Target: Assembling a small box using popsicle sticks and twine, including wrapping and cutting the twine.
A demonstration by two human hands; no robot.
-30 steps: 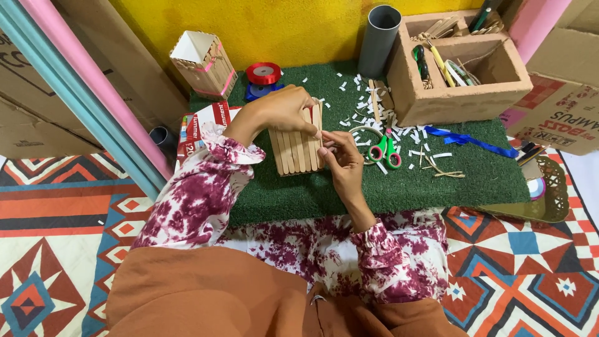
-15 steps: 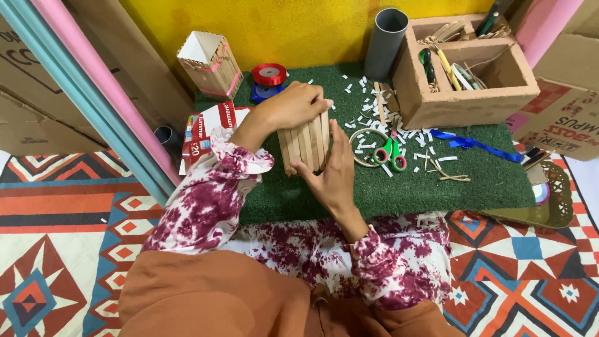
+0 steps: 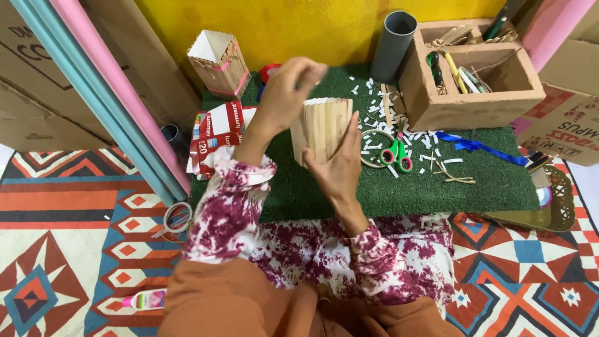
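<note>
The person sits cross-legged on a patterned rug at the near edge of a green turf mat (image 3: 299, 187), and both hands are raised over the mat's middle around a panel of flat wooden craft sticks (image 3: 323, 128) set side by side. The right hand (image 3: 340, 165) cups the panel from below and behind, palm open against the sticks and thumb up along its right edge, so the piece stands upright and is steadied. The left hand (image 3: 288, 93) comes from above with its fingers bent over the panel's top edge; it is blurred, so I cannot tell whether it pinches the top or only presses on it. Held up like this, the panel's face is turned towards the person for close work. Loose tools lie within reach on the mat: green-handled scissors (image 3: 397, 155) just right of the right hand, on an embroidery hoop (image 3: 373, 150), with white paper scraps (image 3: 415, 128) strewn about. A finished stick box with pink bands (image 3: 218, 62) stands at the mat's far left corner, a grey pipe (image 3: 393, 45) and a cardboard tool box (image 3: 474, 81) along the far edge, and a glue bottle (image 3: 145, 301) lies on the rug.
</note>
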